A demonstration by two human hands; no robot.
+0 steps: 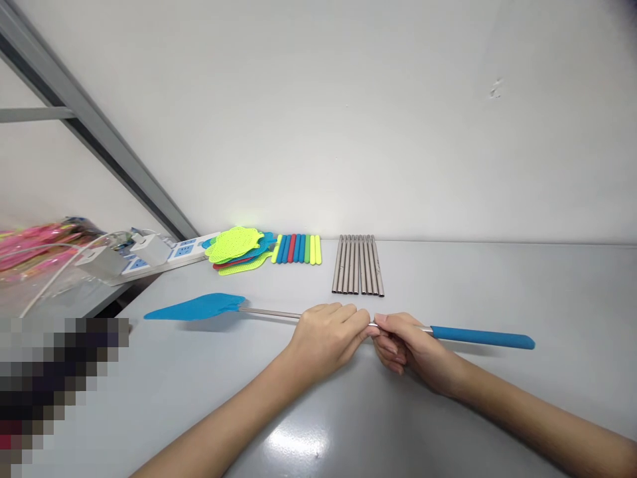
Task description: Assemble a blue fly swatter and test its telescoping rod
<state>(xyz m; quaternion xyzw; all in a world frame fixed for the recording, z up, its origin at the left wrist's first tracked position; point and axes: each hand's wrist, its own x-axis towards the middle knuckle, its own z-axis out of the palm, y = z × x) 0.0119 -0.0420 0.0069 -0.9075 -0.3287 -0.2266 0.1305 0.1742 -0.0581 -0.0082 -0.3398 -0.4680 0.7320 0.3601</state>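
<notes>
Both hands grip the thin metal shaft of a blue fly swatter [199,307], held level above the grey table. My left hand [332,335] wraps over the shaft near its middle, knuckles up. Close beside it, my right hand [411,348] pinches the shaft between thumb and fingers, palm turned inward. The flat blue head points left, and the blue handle [480,336] sticks out to the right. Behind the hands lie several metal tubes [355,265] in a row. Left of them is a row of coloured handles [297,249], then a pile of yellow, blue and red swatter heads [236,245].
White power strips [184,251] with plugged-in adapters [152,249] run along the table's left end. Pink items in clear plastic [44,249] sit beyond them. A white wall [398,119] closes off the back, and a grey metal frame [94,113] slants at upper left.
</notes>
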